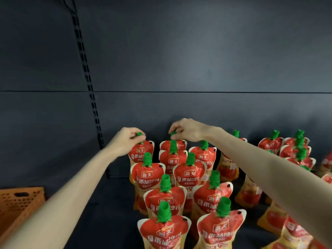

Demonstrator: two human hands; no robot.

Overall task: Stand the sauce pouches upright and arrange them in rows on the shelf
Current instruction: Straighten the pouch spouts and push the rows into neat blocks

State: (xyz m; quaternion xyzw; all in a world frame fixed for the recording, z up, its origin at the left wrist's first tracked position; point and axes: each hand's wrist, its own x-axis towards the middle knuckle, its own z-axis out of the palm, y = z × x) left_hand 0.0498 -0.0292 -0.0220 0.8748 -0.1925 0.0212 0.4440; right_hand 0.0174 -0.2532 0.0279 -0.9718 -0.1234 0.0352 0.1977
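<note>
Several red tomato sauce pouches with green caps stand upright in rows on the dark shelf (115, 203). My left hand (125, 141) pinches the green cap of the back-left pouch (142, 151). My right hand (186, 130) pinches the cap of the back pouch of the neighbouring row (173, 144). Both pouches stand on the shelf near the back wall. In front of them, more pouches line up toward me, such as one in the left row (147, 175) and the nearest one (164, 230).
An orange perforated crate (18, 203) sits at the lower left. A slotted upright rail (86, 72) runs up the back panel. More pouches (294, 148) stand in rows at the right, partly hidden behind my right forearm.
</note>
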